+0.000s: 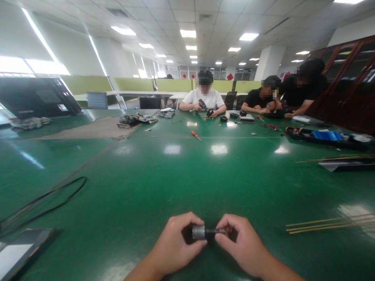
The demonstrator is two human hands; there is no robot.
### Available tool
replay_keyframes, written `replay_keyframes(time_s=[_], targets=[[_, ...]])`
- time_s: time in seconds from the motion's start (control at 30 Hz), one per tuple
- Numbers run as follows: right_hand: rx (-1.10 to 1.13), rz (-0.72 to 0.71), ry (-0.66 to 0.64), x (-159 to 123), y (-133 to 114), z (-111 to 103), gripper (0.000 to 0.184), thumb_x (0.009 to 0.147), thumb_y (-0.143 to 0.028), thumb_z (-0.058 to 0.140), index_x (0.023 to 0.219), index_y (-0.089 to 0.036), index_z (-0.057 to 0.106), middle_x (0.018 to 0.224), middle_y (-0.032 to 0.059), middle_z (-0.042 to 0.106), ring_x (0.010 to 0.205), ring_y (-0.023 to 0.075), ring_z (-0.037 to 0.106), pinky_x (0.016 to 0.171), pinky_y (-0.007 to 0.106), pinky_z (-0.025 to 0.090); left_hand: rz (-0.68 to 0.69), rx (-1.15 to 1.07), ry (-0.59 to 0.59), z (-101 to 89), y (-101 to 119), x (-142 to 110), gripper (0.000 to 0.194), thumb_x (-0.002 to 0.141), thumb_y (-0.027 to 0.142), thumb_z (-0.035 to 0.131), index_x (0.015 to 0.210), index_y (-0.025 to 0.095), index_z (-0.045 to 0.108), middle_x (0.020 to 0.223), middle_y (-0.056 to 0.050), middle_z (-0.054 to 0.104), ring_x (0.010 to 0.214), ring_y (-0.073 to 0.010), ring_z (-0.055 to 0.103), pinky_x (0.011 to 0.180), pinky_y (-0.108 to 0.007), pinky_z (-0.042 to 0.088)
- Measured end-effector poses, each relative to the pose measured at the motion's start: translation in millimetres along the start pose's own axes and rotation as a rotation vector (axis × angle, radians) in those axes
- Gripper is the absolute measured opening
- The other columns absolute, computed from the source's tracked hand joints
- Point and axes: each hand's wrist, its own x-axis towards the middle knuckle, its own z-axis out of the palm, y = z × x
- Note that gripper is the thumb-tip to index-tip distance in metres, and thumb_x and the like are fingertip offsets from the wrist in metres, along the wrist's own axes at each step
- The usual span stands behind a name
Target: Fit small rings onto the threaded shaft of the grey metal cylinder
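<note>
Low in the middle of the head view is a short silver-grey metal cylinder [199, 232] with a thin dark shaft [210, 232] coming out of its right side. It lies level just above or on the green table; the gap, if any, is hard to judge. My left hand [178, 242] is closed around the cylinder, thumb below and fingers above. At the far end of the shaft, my right hand [241, 242] pinches it between thumb and forefinger. The shaft's tip is partly covered by those fingers.
Yellow rods [322, 225] lie to the right, a black cable [67, 191] and a dark-edged panel [32, 244] to the left. Farther off are an orange screwdriver [195, 135] and a tool bag [319, 136]. Across the table, a person [205, 97] holds a drill.
</note>
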Motion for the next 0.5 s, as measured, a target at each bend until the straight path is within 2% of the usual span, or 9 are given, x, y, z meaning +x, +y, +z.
replay_keyframes(time_s=[0.5], targets=[[0.0, 0.0, 0.011, -1.8, -2.7, -1.0, 0.005, 0.08, -0.019, 0.065, 0.075, -0.018, 0.065, 0.067, -0.0012, 0.061, 0.066, 0.0154, 0.056, 0.064, 0.025, 0.04, 0.012, -0.014, -0.001, -0.5, 2.2, -0.4, 0.022, 0.071, 0.015, 0.073, 0.091, 0.022, 0.067, 0.081, 0.003, 0.071, 0.075, -0.0158, 0.067, 0.071, -0.026, 0.045]])
